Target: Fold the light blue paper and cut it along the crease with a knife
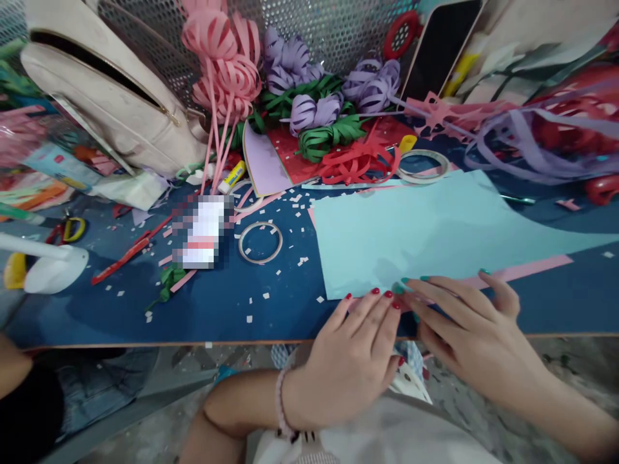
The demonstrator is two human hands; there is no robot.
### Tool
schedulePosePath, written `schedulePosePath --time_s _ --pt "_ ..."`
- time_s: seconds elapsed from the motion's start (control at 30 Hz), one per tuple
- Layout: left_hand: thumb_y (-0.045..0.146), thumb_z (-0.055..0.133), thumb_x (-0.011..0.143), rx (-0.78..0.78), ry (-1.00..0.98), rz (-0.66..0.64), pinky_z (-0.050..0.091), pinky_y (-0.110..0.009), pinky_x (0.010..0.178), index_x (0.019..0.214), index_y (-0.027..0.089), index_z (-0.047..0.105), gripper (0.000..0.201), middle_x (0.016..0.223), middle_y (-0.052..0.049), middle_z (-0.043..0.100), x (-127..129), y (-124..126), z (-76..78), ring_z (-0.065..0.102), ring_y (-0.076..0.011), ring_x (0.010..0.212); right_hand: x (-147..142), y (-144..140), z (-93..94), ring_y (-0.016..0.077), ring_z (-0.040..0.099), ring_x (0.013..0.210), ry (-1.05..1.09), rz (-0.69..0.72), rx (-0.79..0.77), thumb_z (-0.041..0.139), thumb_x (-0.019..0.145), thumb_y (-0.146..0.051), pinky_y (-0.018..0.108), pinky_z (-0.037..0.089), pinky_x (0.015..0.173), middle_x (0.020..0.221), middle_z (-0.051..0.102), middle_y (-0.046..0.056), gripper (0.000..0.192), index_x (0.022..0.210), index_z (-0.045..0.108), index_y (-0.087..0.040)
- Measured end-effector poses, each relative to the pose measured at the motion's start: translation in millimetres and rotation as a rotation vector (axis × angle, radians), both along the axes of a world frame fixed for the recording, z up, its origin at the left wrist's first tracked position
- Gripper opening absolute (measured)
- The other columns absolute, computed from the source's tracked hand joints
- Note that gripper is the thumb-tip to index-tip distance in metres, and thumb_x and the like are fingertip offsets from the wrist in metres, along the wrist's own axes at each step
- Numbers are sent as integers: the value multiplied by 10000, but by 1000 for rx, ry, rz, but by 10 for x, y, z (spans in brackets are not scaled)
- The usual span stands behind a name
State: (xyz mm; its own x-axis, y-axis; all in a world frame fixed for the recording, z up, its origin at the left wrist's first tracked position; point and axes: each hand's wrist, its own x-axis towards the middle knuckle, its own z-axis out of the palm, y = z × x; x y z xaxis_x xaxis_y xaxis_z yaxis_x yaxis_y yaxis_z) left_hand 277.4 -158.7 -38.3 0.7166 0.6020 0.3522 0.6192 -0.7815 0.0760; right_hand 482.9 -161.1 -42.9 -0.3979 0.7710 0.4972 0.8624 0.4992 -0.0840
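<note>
dark blue table, thick with paper craft litter

the table [271,309] bears a light blue sheet [411,232] right of centre over a pink sheet [522,269], a tape ring [260,242] at its 9 o'clock, another tape ring [424,165] at 12, a glue stick [231,178], red scissors [120,260] at far 9, and white paper scraps [290,258] all over.

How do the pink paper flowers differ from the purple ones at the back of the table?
The pink paper flowers stand taller on long pink stems, left of centre; the purple paper flowers sit lower among green paper strips, with no stems showing. Pink shows fewer, larger heads; purple more, smaller ones. Both have looped paper-strip petals.
</note>
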Motion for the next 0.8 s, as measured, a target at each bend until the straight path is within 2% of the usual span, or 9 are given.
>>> schedulePosePath --time_s 0.2,0.37,0.53,0.63,0.73,0.8 --pt "372 365 1009 20 61 80 340 -389 1123 1343 48 529 493 1401 -125 580 -12 16 -86 480 -233 1352 -146 98 -8 229 628 1044 0 71 37 479 944 -211 484 229 1146 1115 730 82 242 942 721 -205" --pt "350 345 1018 18 75 111 347 -384 1116 1336 51 532 475 1358 -134 613 -61 5 -71 498 -221 1338 -135 119 -7 262 597 1152 -7 7 60 499 928 -243 557 193 1141 1222 694 84 233 905 730 -221" --pt "313 357 1016 27 64 106 367 -385 1109 1346 38 523 461 1368 -129 607 -56 16 -81 508 -220 1331 70 86 25 335 580 1189 -14 -100 22 580 877 -235 644 236 1093 1250 677 74 188 799 749 -255" --pt "295 375 1011 27 68 106 365 -386 1120 1375 37 497 463 1384 -128 594 -60 11 -96 506 -219 1336 268 89 15 391 560 1200 -75 -151 55 601 876 -267 680 285 1050 1249 669 92 188 787 767 -256" --pt "294 377 1014 28 68 104 356 -390 1131 1377 37 497 460 1386 -122 593 -63 9 -102 510 -220 1334 429 94 -16 426 530 1214 -129 -151 137 600 882 -274 704 316 1014 1234 662 118 196 809 780 -248" --pt "299 370 1020 31 59 106 348 -389 1137 1370 41 504 456 1384 -112 596 -65 13 -102 515 -219 1329 476 89 -34 422 504 1235 -142 -142 110 594 884 -272 703 312 1023 1258 642 113 196 823 781 -257"
